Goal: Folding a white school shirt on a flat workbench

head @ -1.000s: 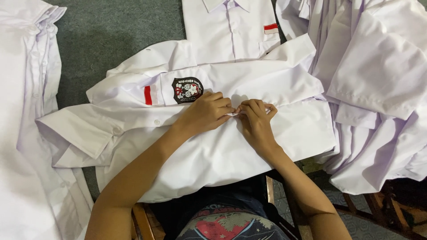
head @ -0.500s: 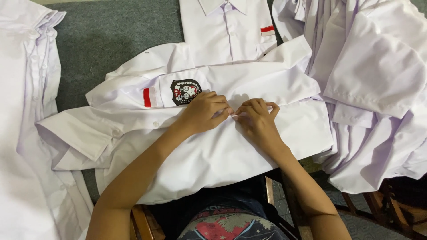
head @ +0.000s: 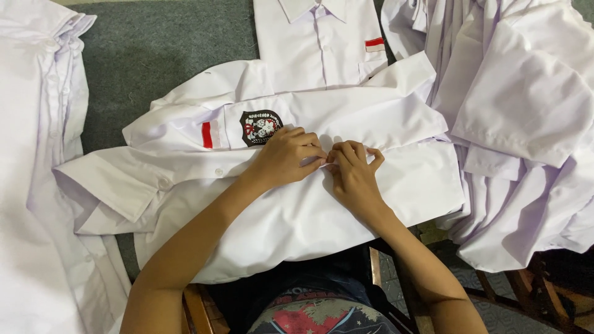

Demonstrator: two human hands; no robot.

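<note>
Hands barely shifted on the white shirt

Over the last second the left hand (head: 288, 154) and right hand (head: 352, 170) stayed pinched together at the fold of the white shirt (head: 346, 210); the fingertips closed slightly tighter, and the whole view slid a little to the left and up, the shirt's black crest (head: 260, 127) with it.

- Both forearms are bare up to the frame edge; no sleeves, watch or bracelets show.
- The hands (head: 291, 158) (head: 352, 173) wear no gloves or rings.
- A dark top (head: 315, 312) with a red-and-pale printed graphic, seemingly a T-shirt, covers the torso.
</note>
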